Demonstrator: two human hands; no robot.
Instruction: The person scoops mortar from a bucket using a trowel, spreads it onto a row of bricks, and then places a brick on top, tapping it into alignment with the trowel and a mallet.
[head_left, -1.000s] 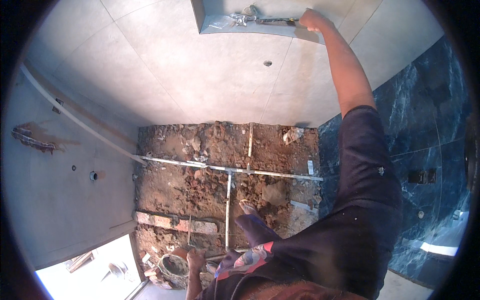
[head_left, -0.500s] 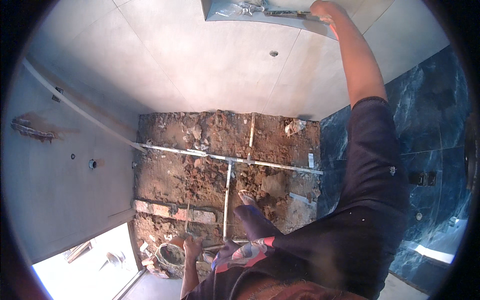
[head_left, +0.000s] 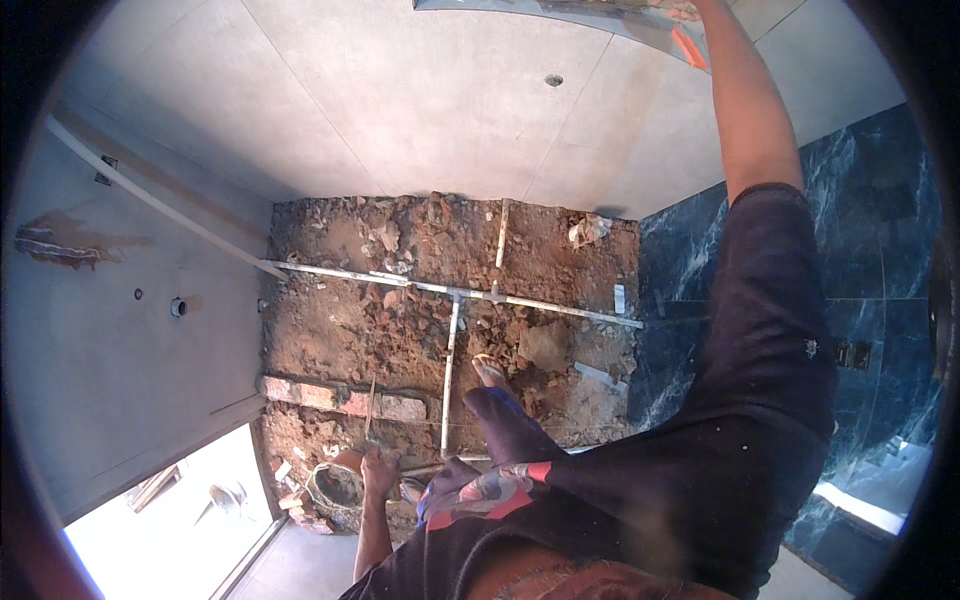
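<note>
Down at the lower left, my left hand (head_left: 378,470) is closed around the handle of what looks like a trowel (head_left: 371,408), its narrow brown blade seen nearly edge-on and pointing away from me. Just left of that hand sits a round bucket (head_left: 338,484) with grey, mortar-like material inside. My right arm stretches up to a recessed niche (head_left: 560,22) in the pale wall. Only part of my right hand (head_left: 682,10) shows at the top edge; whether it grips anything is hidden. A bright orange patch (head_left: 689,47) shows on the niche edge below it.
White pipes (head_left: 560,309) cross the rubble-covered dirt floor (head_left: 330,320). A short row of bricks (head_left: 345,398) lies near the trowel. My bare foot (head_left: 489,371) stands on the soil. Dark blue marbled tiles (head_left: 850,250) line the right wall; a bright doorway (head_left: 180,520) opens lower left.
The view has tilted down a little, so the niche and my right hand sit higher and are partly cut off. The dark long thing in the niche is out of sight. My left hand keeps its hold.
</note>
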